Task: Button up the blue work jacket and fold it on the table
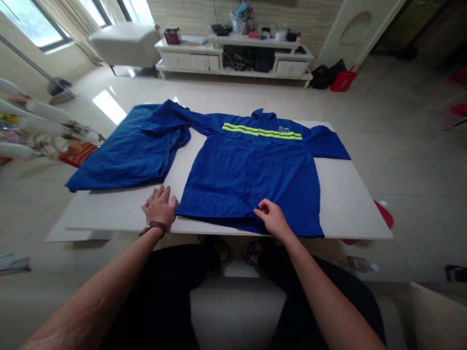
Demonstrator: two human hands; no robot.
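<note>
A blue work jacket lies front side up on the white table, collar away from me and sleeves out to the sides. A yellow-green reflective stripe crosses its chest, and buttons run down the middle. My left hand, with a dark band at the wrist, rests on the table with fingers spread, touching or just beside the jacket's lower left corner. Near the lowest button, my right hand pinches the edge of the jacket's front opening by the hem. The jacket's left sleeve reaches over a folded blue garment.
A low white TV cabinet with several small items stands by the far wall, with a grey-white bench to its left. A red bag sits on the floor. A plastic bottle lies at the lower right.
</note>
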